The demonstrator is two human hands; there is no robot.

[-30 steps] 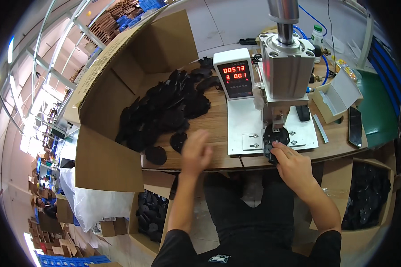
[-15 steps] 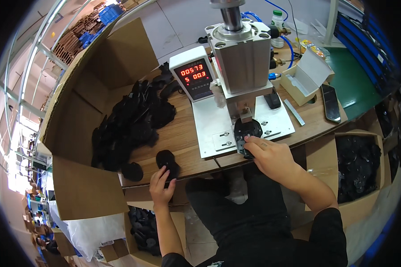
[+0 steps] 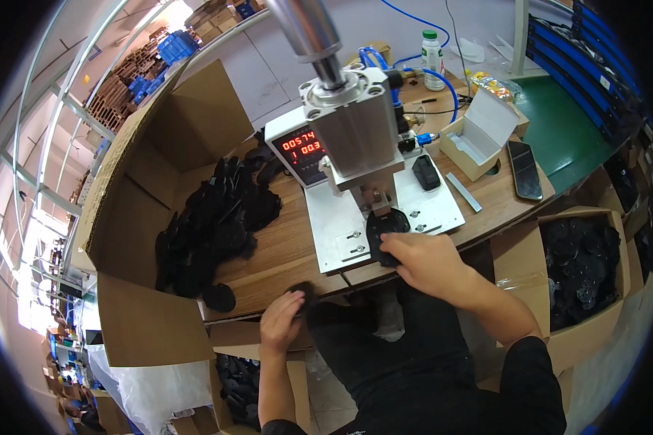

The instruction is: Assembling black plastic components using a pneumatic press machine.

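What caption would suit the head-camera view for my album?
Right hand on a black part at the metal press, left hand holding another black piece near the wooden table.

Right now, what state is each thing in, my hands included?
Left hand: holding a blurred black piece
Right hand: grip on the black plate under the press
Display: lit red
Small box: lid open
Large carton: open
Bottle: upright, capped
Phone: flat, screen dark
Carton at right: open, black parts inside
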